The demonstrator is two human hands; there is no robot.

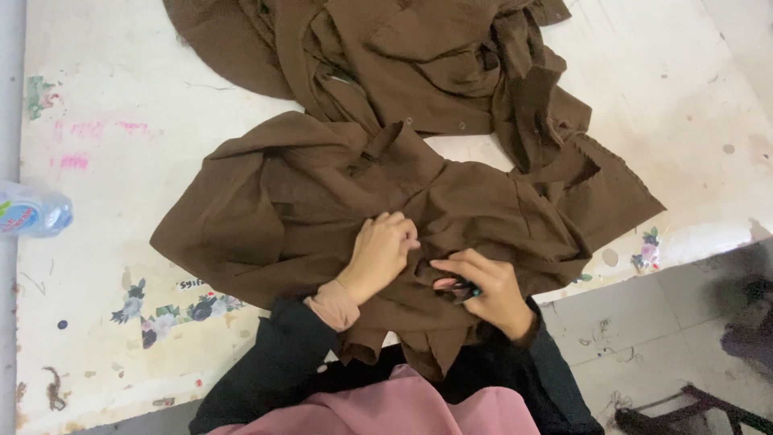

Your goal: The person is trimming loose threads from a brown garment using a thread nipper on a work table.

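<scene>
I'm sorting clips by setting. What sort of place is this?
Likely a garment workshop: brown garments piled on a worn, stained worktable, the right hand holding a small tool, the left hand pinching the fabric.

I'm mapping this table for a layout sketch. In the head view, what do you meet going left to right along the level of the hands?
Plastic water bottle → flower print on the table → left hand on the brown garment → right hand holding a small tool → small flower print.

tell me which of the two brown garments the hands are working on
The nearer brown garment, spread at the table's front edge: the left hand pinches its fabric and the right hand rests on it. The other brown garment lies untouched farther back.
</scene>
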